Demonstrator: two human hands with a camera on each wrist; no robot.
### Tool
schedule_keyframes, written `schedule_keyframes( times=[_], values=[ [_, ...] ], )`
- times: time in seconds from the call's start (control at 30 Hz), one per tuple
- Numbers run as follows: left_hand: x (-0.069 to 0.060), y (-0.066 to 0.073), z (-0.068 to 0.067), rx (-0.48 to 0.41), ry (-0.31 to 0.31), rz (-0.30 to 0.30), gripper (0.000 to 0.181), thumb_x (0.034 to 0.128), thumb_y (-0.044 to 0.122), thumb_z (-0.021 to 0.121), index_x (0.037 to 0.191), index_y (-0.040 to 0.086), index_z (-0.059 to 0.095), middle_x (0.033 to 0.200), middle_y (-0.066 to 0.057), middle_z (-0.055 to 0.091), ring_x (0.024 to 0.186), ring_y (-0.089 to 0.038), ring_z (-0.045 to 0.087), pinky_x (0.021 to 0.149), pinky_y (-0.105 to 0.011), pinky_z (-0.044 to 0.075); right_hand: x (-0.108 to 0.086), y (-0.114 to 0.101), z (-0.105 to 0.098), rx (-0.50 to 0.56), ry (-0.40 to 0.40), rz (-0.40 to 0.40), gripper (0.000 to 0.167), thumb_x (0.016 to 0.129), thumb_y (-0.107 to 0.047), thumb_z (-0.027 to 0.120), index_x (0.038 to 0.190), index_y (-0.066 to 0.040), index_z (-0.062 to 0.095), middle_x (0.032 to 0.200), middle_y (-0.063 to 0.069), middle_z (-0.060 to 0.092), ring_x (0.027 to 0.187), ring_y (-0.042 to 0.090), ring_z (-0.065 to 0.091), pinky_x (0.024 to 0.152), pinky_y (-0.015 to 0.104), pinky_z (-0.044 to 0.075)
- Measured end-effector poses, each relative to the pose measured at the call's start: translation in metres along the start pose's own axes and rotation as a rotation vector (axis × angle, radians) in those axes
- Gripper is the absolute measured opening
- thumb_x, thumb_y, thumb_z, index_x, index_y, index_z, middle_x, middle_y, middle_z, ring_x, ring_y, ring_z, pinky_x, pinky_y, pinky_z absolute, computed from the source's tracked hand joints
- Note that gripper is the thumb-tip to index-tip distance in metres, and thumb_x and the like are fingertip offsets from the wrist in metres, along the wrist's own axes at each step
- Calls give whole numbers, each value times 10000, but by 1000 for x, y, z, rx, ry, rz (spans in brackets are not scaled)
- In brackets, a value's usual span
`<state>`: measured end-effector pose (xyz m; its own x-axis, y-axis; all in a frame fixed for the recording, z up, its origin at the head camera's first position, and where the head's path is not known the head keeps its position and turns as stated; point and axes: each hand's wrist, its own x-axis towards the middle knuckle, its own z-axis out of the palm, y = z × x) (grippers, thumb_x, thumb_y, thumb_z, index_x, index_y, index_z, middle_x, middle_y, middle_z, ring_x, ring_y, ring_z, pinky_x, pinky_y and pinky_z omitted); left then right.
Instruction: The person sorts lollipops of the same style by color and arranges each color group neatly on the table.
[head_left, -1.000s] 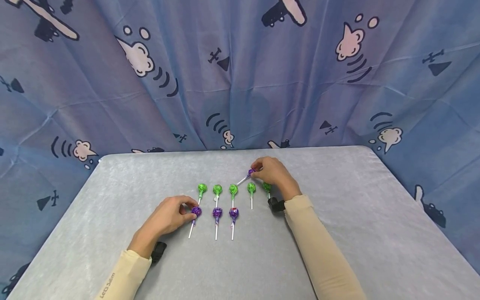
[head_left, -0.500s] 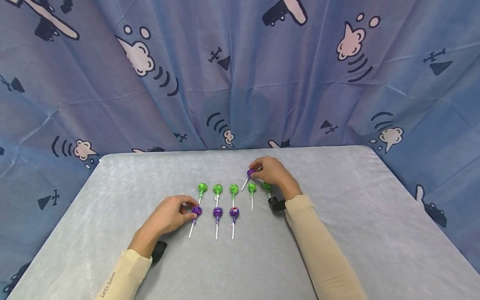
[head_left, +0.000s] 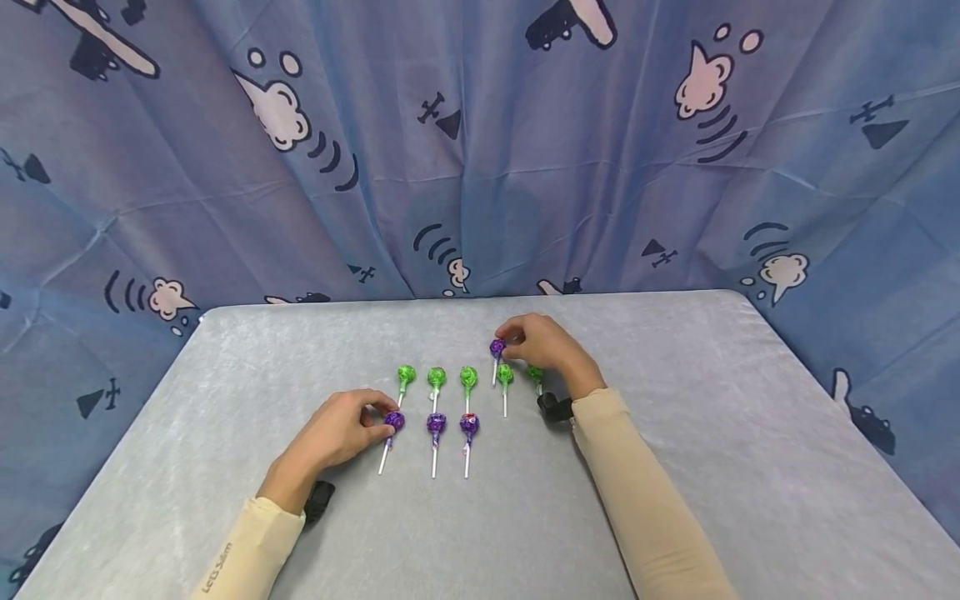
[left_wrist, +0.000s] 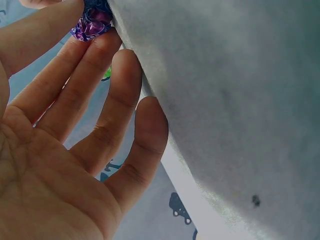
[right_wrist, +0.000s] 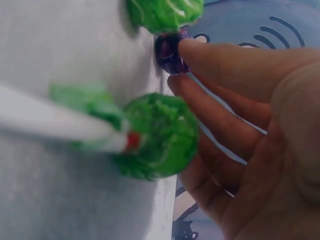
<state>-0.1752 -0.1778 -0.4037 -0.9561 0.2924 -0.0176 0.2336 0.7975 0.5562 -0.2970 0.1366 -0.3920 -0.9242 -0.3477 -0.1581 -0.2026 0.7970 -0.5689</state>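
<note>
My left hand (head_left: pixel 341 429) pinches the purple-wrapped head of a lollipop (head_left: pixel 394 422) at the left end of the front row, its stick pointing toward me. In the left wrist view that purple head (left_wrist: pixel 92 22) sits between thumb and fingers, the other fingers extended. My right hand (head_left: pixel 546 342) holds another purple lollipop (head_left: pixel 497 347) by its head, just behind the row of green lollipops. Its stick points toward me, beside a green lollipop (head_left: pixel 506 373). In the right wrist view, thumb and fingertip hold the purple head (right_wrist: pixel 170 52); a green head (right_wrist: pixel 160 137) looms nearer.
Several green lollipops, among them a middle one (head_left: pixel 468 377), form a row on the grey-white table (head_left: pixel 675 433). The rightmost green one (head_left: pixel 534 374) is partly hidden by my right wrist. Two purple lollipops (head_left: pixel 436 424) lie in front. A blue patterned curtain (head_left: pixel 480 167) hangs behind.
The stick of the purple lollipop in my right hand has swung from pointing left-forward to pointing almost straight toward me. Its head has shifted slightly left. My left hand stays put.
</note>
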Motion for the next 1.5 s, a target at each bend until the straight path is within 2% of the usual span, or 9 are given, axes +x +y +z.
schedule_keyframes(
  times=[0.37, 0.77, 1.03, 1.5],
  values=[
    [3, 2, 0, 5, -2, 10, 245, 841, 150, 785, 1082, 135, 748, 976, 15, 723, 760, -84, 552, 660, -275, 436, 2, -2, 2, 30, 30, 5, 279, 936, -180, 696, 1207, -124, 667, 1173, 76, 698, 1058, 230, 621, 909, 391, 492],
    [4, 1, 1, 2, -6, 7, 232, 842, 154, 785, 1070, 141, 746, 995, -10, 716, 757, -94, 546, 658, -279, 433, 4, -3, 11, 64, 13, -54, 271, 913, -160, 723, 1178, -146, 667, 1214, 82, 703, 1165, 248, 635, 1027, 441, 470],
    [2, 0, 0, 6, 4, 13, 244, 838, 156, 788, 1078, 137, 746, 962, 10, 717, 743, -82, 542, 651, -272, 428, 5, -5, 14, 28, 9, -70, 313, 928, -214, 711, 1235, -162, 679, 1203, 45, 709, 1132, 225, 633, 1033, 432, 467],
    [1, -1, 1, 5, 8, 6, 245, 838, 157, 788, 1079, 137, 748, 956, 25, 724, 744, -73, 549, 654, -261, 432, 6, -7, 16, 20, 20, -76, 309, 918, -182, 720, 1223, -147, 686, 1192, 56, 713, 1093, 230, 634, 982, 423, 485]
  ],
)
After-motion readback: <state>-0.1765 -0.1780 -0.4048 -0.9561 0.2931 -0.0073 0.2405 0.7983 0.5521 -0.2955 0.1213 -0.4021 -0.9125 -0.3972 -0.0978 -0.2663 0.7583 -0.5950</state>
